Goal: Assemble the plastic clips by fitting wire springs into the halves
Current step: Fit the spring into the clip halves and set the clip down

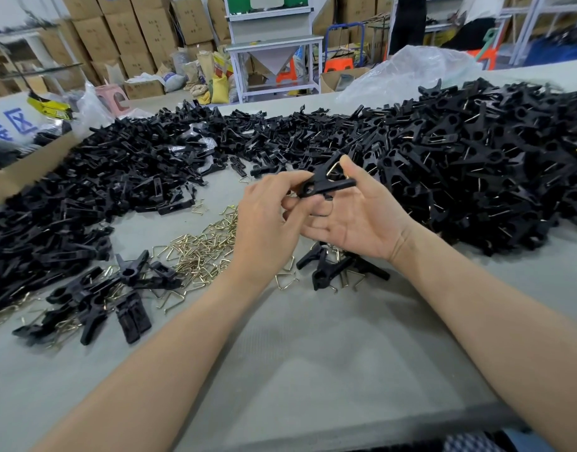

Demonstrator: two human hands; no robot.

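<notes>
Clip (pixel 326 184) held clear of surface (pixel 313 353) at centre of view, between both hands, above the scatter of loose springs (pixel 202 249). Left hand (pixel 274 210) curled in from the side, fingertips pinching the ringed pivot end, apparently to keep the two halves lined up. Right hand (pixel 355 220) palm up beneath, fingers cradling the underside, thumb pressed down on top beside wire spring (pixel 334 168), so clip clamped between thumb and fingers. Probably seating the spring's legs; exact seating too small to tell. Spring visible as a brass triangle between the splayed arms, hence likely the last press on this piece. Supplies laid out for short reaches. Loose springs just under left hand. Heap of halves (pixel 117 177) to the left and across the far side. Heap of finished clips (pixel 476 164) banked to the right, close to the hand best placed to drop off the done piece. Few stray clips (pixel 333 269) lying under right wrist. Cardboard box (pixel 19 171) at left edge, contents unclear.
</notes>
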